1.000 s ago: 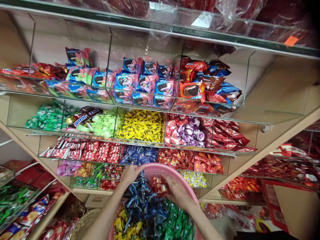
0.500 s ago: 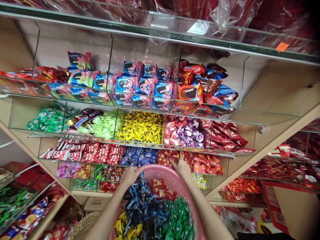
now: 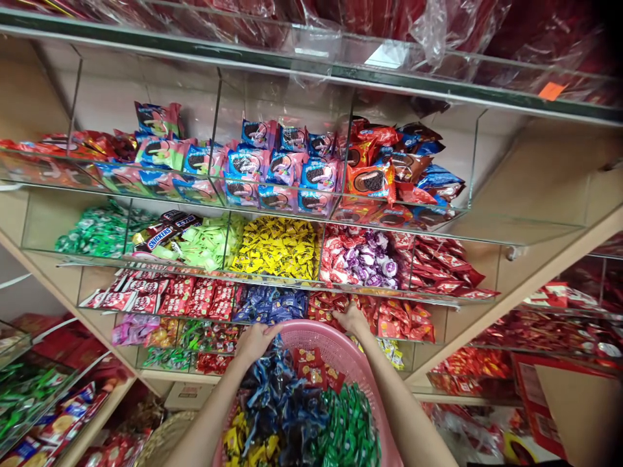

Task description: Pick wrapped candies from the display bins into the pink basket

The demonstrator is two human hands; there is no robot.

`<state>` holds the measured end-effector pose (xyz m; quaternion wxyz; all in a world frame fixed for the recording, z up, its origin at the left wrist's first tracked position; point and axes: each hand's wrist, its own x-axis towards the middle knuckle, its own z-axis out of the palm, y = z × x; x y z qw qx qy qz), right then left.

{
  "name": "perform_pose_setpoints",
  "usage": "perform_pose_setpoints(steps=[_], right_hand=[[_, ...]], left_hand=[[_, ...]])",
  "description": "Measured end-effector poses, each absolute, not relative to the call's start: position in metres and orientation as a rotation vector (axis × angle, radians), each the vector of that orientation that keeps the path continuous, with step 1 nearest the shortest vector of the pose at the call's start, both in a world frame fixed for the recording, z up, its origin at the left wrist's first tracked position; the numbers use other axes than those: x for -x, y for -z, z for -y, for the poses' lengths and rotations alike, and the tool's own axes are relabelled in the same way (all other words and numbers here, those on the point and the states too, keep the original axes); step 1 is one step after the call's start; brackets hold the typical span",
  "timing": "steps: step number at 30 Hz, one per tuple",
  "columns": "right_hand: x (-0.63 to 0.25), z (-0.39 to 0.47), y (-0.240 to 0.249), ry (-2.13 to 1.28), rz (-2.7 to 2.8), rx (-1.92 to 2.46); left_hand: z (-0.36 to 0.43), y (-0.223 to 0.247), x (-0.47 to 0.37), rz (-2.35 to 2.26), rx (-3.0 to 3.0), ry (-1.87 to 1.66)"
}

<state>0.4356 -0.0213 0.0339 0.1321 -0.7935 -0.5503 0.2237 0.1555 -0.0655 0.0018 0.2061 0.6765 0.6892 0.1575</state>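
Note:
A pink basket (image 3: 318,329) at the bottom centre holds dark blue packets (image 3: 282,402), green packets (image 3: 348,425), yellow packets (image 3: 260,451) and some red packets (image 3: 314,366). My left hand (image 3: 256,344) is closed on the basket's far left rim. Beyond the basket's far right edge, my right hand (image 3: 351,318) reaches into a shelf bin of red packets (image 3: 321,305); its fingertips are among the packets, and what they grip is too small to make out. Blue packets (image 3: 270,305) fill the bin to the left.
Glass-fronted shelves (image 3: 272,282) rise above, with yellow sweets (image 3: 277,250), purple and red sweets (image 3: 365,259) and wrapped biscuits (image 3: 246,162). A cardboard box (image 3: 577,402) stands at the lower right, a woven basket (image 3: 165,441) at the lower left.
My right hand has shifted very slightly at the red packets. The shelves sit a few pixels further right at the left side; my left hand and the basket look nearly unchanged.

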Motion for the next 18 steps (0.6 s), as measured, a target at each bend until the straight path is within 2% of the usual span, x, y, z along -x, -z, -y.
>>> perform_pose_setpoints(steps=[6,13,18], right_hand=[[-0.461,0.043,-0.049,-0.733,1.566,2.032],[-0.439,0.111,-0.069,-0.262,2.003,1.586],[-0.422,0.133,-0.053,-0.240,2.237,1.557]], left_hand=[[0.065,-0.001,-0.155,-1.926,-1.883,-0.448],[0.065,-0.003,-0.155,-1.929,-1.917,-0.439],[0.065,-0.005,-0.155,-1.938,-1.920,-0.423]])
